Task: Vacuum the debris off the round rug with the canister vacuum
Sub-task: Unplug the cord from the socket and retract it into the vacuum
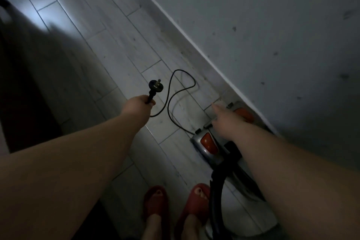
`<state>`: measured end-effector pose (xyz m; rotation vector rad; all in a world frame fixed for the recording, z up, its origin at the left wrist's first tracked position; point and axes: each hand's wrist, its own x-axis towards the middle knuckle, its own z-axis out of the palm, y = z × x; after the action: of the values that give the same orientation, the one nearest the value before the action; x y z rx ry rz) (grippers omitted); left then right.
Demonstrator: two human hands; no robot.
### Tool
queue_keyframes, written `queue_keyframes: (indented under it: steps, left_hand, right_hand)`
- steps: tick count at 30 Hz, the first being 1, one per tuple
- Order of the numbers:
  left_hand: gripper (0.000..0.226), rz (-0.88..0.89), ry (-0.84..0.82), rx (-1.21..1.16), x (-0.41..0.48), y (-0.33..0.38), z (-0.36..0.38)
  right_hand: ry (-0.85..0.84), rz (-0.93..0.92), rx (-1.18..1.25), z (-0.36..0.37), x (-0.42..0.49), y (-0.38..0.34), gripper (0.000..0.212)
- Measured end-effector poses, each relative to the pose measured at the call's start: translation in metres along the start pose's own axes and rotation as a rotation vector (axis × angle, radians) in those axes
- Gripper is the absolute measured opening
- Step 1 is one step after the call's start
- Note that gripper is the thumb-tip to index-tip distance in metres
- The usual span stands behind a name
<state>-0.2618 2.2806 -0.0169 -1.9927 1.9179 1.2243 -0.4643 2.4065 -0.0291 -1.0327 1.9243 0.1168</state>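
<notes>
Since I see only through the head camera, I start nearest the body. Red slippers (155, 202) stand on the floor, with the black hose (218, 191) curving up just to their right. Beyond the hose, directly under the right forearm, sits the canister vacuum (206, 146), its long axis running parallel to the baseboard (175, 23). The right hand (224, 121) is over the canister's far end with its fingers stretched forward and holding nothing. Blur hides whether it touches the canister.

The left hand (139, 104) is to the left of the right hand and well apart from it, pinching the cord (171, 91) just below the plug (155, 85). The plug rises beyond the fist. From the fist, the cord loops out ahead of both hands and returns to the canister. I judge the left hand to be the one placed to carry the plug, though no socket is in view.

Past the hands are the pale plank-pattern floor (97, 45) and a marked wall (272, 35) in a dim room. The round rug is not in view.
</notes>
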Motion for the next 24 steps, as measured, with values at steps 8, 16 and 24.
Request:
queue_keyframes:
  steps: [8,16,24]
  left_hand:
    - [0.027,-0.021,-0.01,-0.124,0.017,-0.047,0.047]
    - [0.026,-0.008,-0.094,-0.159,0.013,-0.067,0.095]
    - [0.027,-0.001,-0.136,-0.092,0.011,-0.08,0.128]
  right_hand:
    - [-0.025,0.049,-0.231,0.087,0.021,0.022,0.073]
    - [-0.008,0.045,-0.262,0.12,0.026,0.036,0.076]
    - [-0.103,0.087,-0.345,0.146,0.036,0.052,0.073]
